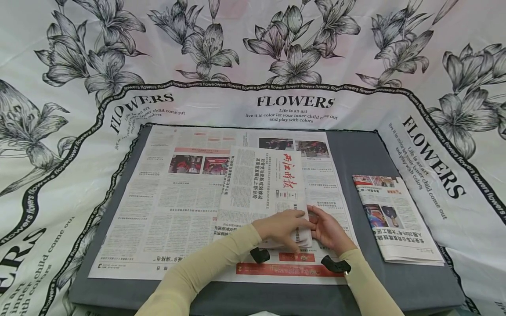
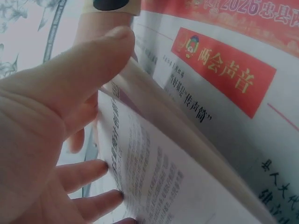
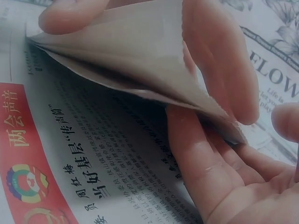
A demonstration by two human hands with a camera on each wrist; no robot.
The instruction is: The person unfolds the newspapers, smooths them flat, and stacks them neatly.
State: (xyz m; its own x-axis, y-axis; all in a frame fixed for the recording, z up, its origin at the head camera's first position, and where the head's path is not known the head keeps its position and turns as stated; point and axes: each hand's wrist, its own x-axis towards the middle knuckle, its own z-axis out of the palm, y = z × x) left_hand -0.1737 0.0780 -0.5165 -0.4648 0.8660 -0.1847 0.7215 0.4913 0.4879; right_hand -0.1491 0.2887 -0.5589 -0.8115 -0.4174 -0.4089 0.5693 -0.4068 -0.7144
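Right wrist: thin folded newspaper [image 3: 135, 42], jagged-edged, between bare fingers [image 3: 196, 158].

"Where's the folded newspaper [image 1: 262, 188]?"
"I see it on the spread newspaper [image 1: 174, 193], which lies on the table [image 1: 348, 153]."
"And the second newspaper [image 1: 397, 219]?"
"From here, I see it right of both."

Part of the spread newspaper [image 1: 158, 228] is covered by the folded newspaper [image 1: 262, 188], under whose edge some fingertips of the right hand [image 1: 330, 230] are hidden. In the left wrist view the left hand [image 2: 37, 126] is cut off — as are both sleeves [image 1: 205, 265] below, in the head view.
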